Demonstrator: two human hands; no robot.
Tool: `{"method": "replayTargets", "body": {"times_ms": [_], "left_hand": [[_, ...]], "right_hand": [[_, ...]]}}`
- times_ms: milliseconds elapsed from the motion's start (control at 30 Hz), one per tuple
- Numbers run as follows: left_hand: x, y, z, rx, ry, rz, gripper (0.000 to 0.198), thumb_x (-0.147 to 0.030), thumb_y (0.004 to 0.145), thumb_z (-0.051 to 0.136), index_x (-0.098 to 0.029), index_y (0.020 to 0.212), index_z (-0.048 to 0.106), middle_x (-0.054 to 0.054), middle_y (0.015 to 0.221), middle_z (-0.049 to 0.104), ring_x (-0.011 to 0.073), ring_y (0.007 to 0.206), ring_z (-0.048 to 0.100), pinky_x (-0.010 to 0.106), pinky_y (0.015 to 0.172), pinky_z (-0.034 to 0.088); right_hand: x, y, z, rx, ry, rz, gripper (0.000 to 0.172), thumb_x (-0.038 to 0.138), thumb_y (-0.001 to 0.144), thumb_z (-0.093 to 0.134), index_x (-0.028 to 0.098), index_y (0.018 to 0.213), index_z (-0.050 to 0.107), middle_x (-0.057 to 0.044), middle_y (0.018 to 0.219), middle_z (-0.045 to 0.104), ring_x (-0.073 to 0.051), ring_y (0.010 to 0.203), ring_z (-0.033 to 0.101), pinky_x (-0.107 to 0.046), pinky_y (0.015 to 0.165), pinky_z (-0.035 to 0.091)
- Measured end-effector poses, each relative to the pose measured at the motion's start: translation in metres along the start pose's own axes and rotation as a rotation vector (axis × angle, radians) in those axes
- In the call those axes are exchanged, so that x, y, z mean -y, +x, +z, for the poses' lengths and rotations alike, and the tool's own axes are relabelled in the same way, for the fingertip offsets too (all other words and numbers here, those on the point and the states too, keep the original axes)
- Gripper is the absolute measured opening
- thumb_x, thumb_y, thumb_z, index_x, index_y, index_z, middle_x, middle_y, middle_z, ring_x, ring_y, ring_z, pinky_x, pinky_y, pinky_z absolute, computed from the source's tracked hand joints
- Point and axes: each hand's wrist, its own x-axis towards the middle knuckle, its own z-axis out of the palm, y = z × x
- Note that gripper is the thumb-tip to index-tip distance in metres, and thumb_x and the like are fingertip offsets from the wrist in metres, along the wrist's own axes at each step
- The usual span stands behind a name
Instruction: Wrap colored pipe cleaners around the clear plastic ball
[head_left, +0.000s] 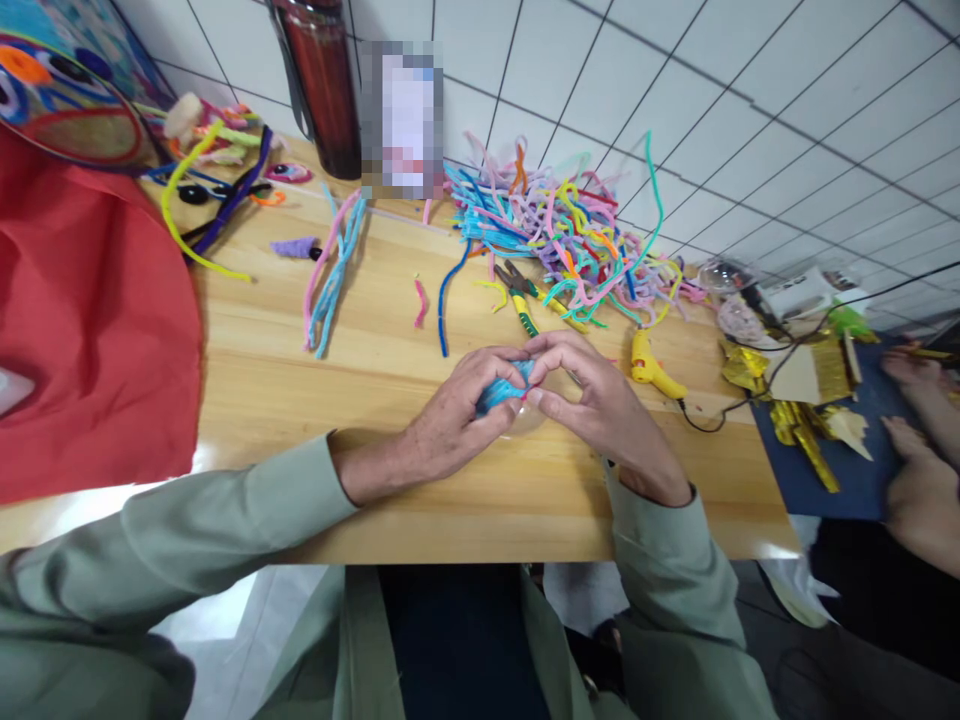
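A person in green sleeves works at a wooden worktop, seen from above. Around the middle of the worktop, a little toward its near edge, both hands meet over a light blue fuzzy bundle. The left hand grasps the bundle between thumb and curled fingers. The right hand has thumb and forefinger pinched together at a small red strand on the bundle's right end. A clear rounded piece shows beneath the hands (its full shape is hidden).

Just beyond the hands lie yellow-and-green-handled pliers, with a dark blue stem and a short pink piece to their left. A tangled heap of coloured fuzzy stems spreads along the far edge, by a tiled wall. A yellow glue gun rests near the right edge, its cord trailing rightward.

Toward the far left corner are a row of blue and pink stems, a purple wrapped piece and a tall dark red bottle. Red cloth covers the left end. Past the right edge, gold foil lies near another person's arm.
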Motion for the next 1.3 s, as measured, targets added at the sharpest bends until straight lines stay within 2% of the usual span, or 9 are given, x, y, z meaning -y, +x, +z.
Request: {"method": "replayTargets", "body": {"times_ms": [133,233,367,567,1033,1300], "left_hand": [[-0.001,0.000,0.000,-0.003,0.013,-0.008,0.005,-0.027,0.108,0.060,-0.025,0.112,0.060,0.013,0.139,0.070,0.0269,0.140,0.063,0.048,0.117,0.051],[0.000,0.000,0.000,0.001,0.022,-0.012,0.007,-0.025,0.107,0.060,-0.024,0.114,0.060,0.013,0.139,0.068,0.0272,0.142,0.062,0.047,0.117,0.051],[0.001,0.000,0.000,-0.005,0.005,-0.003,0.007,-0.024,0.107,0.060,-0.024,0.114,0.060,0.012,0.137,0.069,0.0265,0.140,0.063,0.047,0.117,0.050],[0.001,0.000,-0.001,0.000,-0.004,-0.001,0.009,-0.023,0.107,0.060,-0.026,0.115,0.060,0.011,0.136,0.070,0.0262,0.141,0.062,0.048,0.118,0.049],[0.000,0.000,-0.001,-0.004,-0.006,-0.011,0.009,-0.027,0.107,0.063,-0.025,0.116,0.060,0.012,0.138,0.070,0.0255,0.136,0.065,0.047,0.116,0.051],[0.002,0.000,-0.001,-0.008,-0.025,-0.041,0.012,-0.025,0.107,0.064,-0.025,0.118,0.061,0.011,0.142,0.068,0.0247,0.136,0.065,0.047,0.117,0.051]], "right_hand": [[0.008,-0.010,-0.003,-0.096,-0.021,0.017,0.010,0.022,0.101,0.071,0.030,0.106,0.072,-0.006,0.129,0.072,-0.027,0.127,0.068,-0.050,0.111,0.056],[0.013,-0.023,-0.002,-0.166,-0.096,-0.028,0.016,0.019,0.103,0.068,0.031,0.112,0.074,-0.006,0.130,0.072,-0.027,0.127,0.069,-0.051,0.109,0.058],[0.011,-0.036,0.005,-0.149,-0.187,-0.135,0.027,0.015,0.105,0.065,0.031,0.125,0.073,-0.010,0.134,0.070,-0.028,0.128,0.070,-0.051,0.104,0.061],[0.006,-0.040,0.011,-0.121,-0.216,-0.143,0.033,0.019,0.108,0.062,0.032,0.137,0.070,-0.012,0.141,0.067,-0.030,0.133,0.067,-0.055,0.107,0.060],[0.006,-0.042,0.014,-0.089,-0.245,-0.148,0.034,0.019,0.108,0.061,0.031,0.138,0.070,-0.013,0.144,0.064,-0.031,0.134,0.066,-0.055,0.108,0.061],[0.005,-0.041,0.014,-0.143,-0.182,-0.135,0.035,0.024,0.108,0.062,0.031,0.141,0.069,-0.012,0.140,0.068,-0.031,0.133,0.067,-0.056,0.109,0.059]]}}
